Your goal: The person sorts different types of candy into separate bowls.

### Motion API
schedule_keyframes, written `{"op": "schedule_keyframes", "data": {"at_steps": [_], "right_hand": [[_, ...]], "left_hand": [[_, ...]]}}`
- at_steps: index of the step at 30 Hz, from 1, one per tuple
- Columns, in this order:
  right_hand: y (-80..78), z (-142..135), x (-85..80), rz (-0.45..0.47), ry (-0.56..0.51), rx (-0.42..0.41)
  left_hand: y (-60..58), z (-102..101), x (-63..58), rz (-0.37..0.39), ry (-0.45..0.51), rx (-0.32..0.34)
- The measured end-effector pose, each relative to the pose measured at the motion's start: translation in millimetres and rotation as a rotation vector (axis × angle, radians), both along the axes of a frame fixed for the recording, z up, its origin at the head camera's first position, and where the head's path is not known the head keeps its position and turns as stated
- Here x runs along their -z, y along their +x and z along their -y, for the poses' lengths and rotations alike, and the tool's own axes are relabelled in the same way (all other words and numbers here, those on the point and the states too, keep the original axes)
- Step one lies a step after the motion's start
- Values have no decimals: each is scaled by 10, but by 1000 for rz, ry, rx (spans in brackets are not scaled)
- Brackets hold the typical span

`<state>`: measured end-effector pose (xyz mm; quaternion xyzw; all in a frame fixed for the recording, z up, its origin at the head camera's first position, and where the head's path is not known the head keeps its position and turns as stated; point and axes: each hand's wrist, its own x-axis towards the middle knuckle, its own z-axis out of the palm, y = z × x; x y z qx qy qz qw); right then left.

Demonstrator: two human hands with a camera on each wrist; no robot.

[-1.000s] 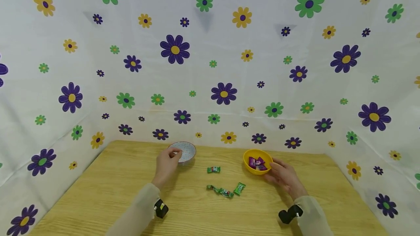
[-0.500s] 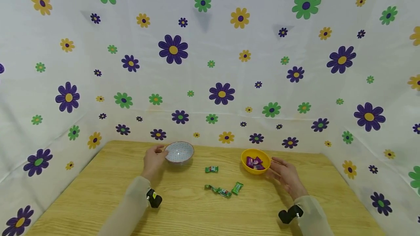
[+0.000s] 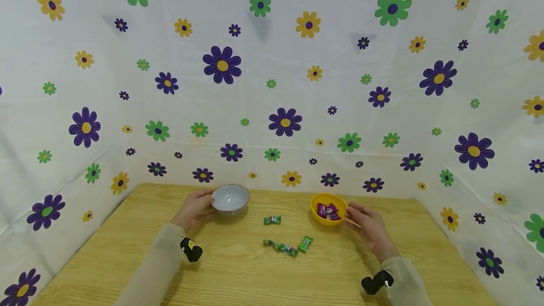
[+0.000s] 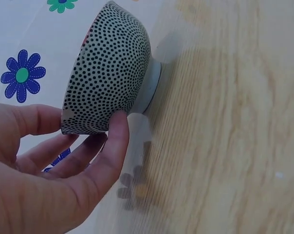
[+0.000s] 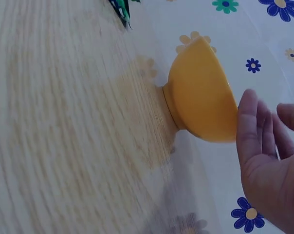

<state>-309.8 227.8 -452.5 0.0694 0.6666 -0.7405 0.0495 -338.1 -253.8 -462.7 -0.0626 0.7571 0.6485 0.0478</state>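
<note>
In the head view a pale patterned bowl [image 3: 231, 197] with a reddish rim stands on the left of the table. My left hand [image 3: 194, 208] holds its left side; the left wrist view shows my thumb at the rim and curved fingers along the dotted outer wall [image 4: 105, 73]. On the right is a yellow bowl [image 3: 326, 221] containing several purple-wrapped candies [image 3: 328, 211]. Beside it, my right hand [image 3: 370, 228] has its fingers extended, fingertips right at the rim, thumb apart in the right wrist view.
Several green-wrapped candies lie between the bowls: one farther back [image 3: 272, 220], a twisted pair [image 3: 289, 249] nearer me, and one tilted [image 3: 305, 244] beside that pair. A flower-printed white cloth [image 3: 263, 169] walls the wooden table [image 3: 255, 277] at the back and sides.
My left hand has moved left from over the patterned bowl to its outer side and taken hold there. My right hand stays by the yellow bowl. The view has shifted slightly.
</note>
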Motion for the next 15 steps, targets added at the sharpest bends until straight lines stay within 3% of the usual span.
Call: {"op": "schedule_keyframes", "data": {"at_steps": [2,6,10,15], "right_hand": [[18,21,-3,-2,-13,-39],[81,78,11,-4,-29,-191],[132,165,64,-10,-11,-366],[149,324,130,11,55,-505]], "left_hand": [[-10,3,6,15,31,9],[-31,13,18,49,83,13],[-32,29,20,81,104,15],[-34,41,24,87,119,24]]}}
